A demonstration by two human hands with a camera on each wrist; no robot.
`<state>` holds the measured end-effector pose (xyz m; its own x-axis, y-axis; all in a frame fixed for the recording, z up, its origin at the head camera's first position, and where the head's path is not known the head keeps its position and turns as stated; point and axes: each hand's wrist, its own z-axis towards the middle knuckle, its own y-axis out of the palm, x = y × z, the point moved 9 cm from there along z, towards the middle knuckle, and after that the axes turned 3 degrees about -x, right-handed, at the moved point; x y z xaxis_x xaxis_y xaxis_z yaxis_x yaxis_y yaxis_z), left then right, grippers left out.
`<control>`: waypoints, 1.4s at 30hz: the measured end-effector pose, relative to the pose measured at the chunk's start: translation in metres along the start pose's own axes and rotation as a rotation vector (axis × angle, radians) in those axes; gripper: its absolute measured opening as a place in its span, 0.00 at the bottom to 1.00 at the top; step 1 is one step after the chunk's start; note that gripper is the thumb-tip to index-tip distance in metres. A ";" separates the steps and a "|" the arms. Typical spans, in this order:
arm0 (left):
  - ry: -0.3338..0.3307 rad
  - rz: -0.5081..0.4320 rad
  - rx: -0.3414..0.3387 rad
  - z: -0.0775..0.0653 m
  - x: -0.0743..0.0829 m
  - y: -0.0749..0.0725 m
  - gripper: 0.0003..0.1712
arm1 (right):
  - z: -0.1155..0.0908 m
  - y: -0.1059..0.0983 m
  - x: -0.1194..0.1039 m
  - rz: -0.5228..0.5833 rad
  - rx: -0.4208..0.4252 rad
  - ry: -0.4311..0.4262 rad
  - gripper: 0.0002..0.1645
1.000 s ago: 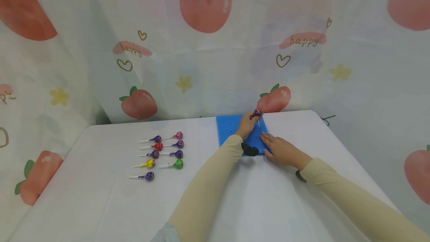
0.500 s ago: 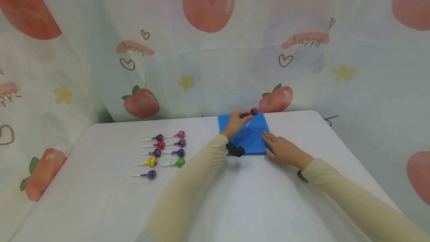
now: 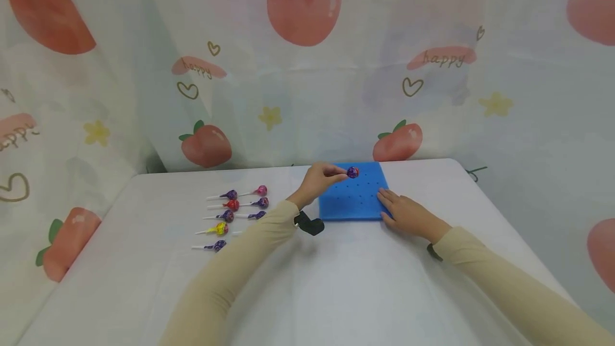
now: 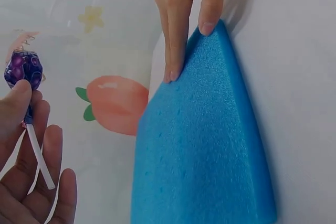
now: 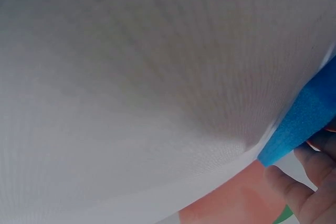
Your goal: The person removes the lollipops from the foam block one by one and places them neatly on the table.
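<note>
Between thumb and forefinger my left hand (image 3: pixel 319 181) pinches a purple-wrapped lollipop (image 4: pixel 24 71) just below its round head, with the white stick pointing down past the palm. It hangs over the left part of a blue foam block (image 3: pixel 353 207) dotted with rows of small holes. My right hand (image 3: pixel 408 215) lies on the block's right edge, fingers straight on top and thumb at the near corner, as the left wrist view also shows. In the right wrist view only fingertips (image 5: pixel 286 184) of that hand appear beside the foam.
Left on the white table (image 3: pixel 120 282) lie two columns of lollipops, among them a red one (image 3: pixel 231 205), a yellow one (image 3: pixel 221 228) and a pink one (image 3: pixel 261 190). My left sleeve (image 3: pixel 230 276) covers part of the right column. A fruit-print curtain (image 3: pixel 312 95) hangs behind.
My left hand has drawn back leftward across the foam block with the lollipop still pinched, from its far right part. The right hand has stayed on the block's edge.
</note>
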<state>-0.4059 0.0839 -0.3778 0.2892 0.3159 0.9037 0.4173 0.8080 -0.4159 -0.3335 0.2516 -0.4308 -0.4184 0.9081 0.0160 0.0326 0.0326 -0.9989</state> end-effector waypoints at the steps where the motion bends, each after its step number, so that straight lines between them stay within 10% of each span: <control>1: -0.001 0.009 -0.002 -0.004 0.000 -0.003 0.15 | 0.000 0.000 0.000 0.000 0.004 -0.001 0.34; 17: -0.029 0.108 -0.035 -0.073 -0.009 -0.051 0.11 | -0.001 -0.003 -0.003 -0.016 0.052 -0.044 0.33; 29: -0.215 0.203 0.061 -0.134 -0.050 -0.091 0.10 | 0.001 0.000 -0.002 -0.026 0.035 -0.037 0.34; 42: -0.197 0.242 0.109 -0.178 -0.083 -0.105 0.08 | 0.002 0.002 0.001 -0.028 0.031 -0.036 0.34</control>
<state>-0.3205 -0.1160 -0.4271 0.1920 0.5866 0.7867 0.2595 0.7428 -0.6172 -0.3359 0.2512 -0.4326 -0.4516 0.8912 0.0425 -0.0072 0.0440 -0.9990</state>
